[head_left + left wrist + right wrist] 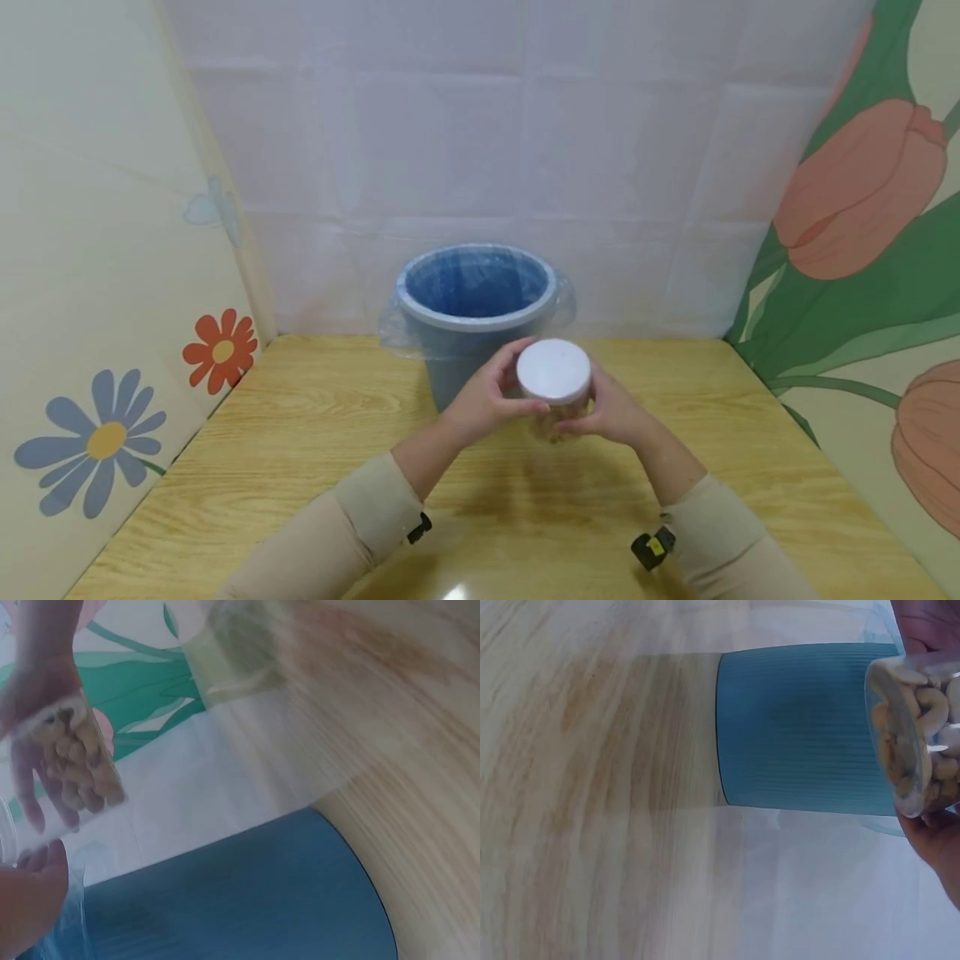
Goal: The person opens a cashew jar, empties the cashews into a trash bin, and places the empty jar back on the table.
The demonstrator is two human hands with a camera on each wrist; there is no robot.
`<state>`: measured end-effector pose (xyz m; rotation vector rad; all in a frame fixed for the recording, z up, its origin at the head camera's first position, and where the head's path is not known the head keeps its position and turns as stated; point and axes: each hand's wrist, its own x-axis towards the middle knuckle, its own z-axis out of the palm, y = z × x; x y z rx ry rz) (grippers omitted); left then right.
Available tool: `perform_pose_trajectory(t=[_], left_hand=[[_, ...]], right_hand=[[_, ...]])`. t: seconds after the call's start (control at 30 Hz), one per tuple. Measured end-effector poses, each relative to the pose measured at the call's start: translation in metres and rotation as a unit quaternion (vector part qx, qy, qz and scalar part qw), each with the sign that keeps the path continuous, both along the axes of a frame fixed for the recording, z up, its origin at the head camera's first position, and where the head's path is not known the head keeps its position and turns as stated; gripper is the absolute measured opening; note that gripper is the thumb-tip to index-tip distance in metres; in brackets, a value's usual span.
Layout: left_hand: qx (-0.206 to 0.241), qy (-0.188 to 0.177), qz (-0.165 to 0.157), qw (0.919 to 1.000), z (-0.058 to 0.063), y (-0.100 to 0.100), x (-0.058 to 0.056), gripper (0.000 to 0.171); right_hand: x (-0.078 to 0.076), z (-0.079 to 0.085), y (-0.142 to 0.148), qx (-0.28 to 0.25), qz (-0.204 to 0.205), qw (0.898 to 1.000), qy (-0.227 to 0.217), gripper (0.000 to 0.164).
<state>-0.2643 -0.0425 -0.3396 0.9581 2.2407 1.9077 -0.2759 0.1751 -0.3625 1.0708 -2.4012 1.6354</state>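
Observation:
A clear jar of cashews (937,742) with a white lid (554,370) is held up above the table between both hands. My left hand (487,402) grips its left side, thumb toward me along the near side below the lid. From the right, my right hand (618,410) holds the jar lower down, its thumb also on the near side. The nuts (79,769) show through the wall in the left wrist view, and the jar's underside is visible in the right wrist view. Many of the fingers are hidden behind the jar in the head view.
A blue bin (450,367) lined with a clear plastic bag (405,329) stands just behind the hands on the wooden table (315,417). A white sheet (450,125) hangs at the back. Flower-printed panels (112,250) rise along both sides.

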Motion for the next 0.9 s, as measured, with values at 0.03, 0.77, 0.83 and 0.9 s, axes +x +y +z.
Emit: perform_pose_trajectory(t=[0.03,0.77,0.83,0.9], left_hand=[[0.007,0.000,-0.018,0.9998,0.001,-0.002,-0.001,0.083],[0.054,-0.008,-0.162,0.9853,0.003,-0.016,-0.011,0.088],[0.055,-0.008,-0.160,0.9856,0.003,-0.016,-0.011,0.086],[0.057,-0.007,-0.158,0.9858,0.003,-0.016,-0.011,0.085]], right_hand=[[0.000,0.001,0.001,-0.001,0.007,1.000,-0.003,0.099],[0.004,0.007,0.003,0.015,0.106,0.994,-0.009,0.091],[0.005,0.007,0.003,0.016,0.101,0.995,-0.009,0.091],[0.005,0.006,0.003,0.018,0.096,0.995,-0.008,0.091]])
